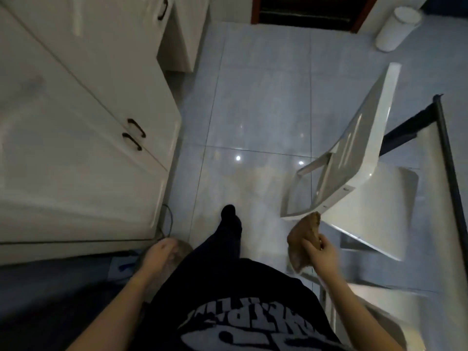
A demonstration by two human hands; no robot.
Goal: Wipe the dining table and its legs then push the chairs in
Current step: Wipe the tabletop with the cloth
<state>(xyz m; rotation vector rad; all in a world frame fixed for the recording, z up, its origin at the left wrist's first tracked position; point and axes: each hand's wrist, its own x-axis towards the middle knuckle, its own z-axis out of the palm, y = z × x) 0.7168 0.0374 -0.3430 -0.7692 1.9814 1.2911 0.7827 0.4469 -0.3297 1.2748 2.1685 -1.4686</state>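
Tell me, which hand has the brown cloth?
The right hand grips the brown cloth, bunched up near the white chair. The left hand holds nothing, and its fingers hang loose.

home kitchen | white cabinets [83, 102] | tiled floor [253, 102] | chair [354, 158]

Crumpled brown cloth [304, 239] lower centre-right. White chair [374, 203] on the right, beside the dark-rimmed tabletop [449, 153].
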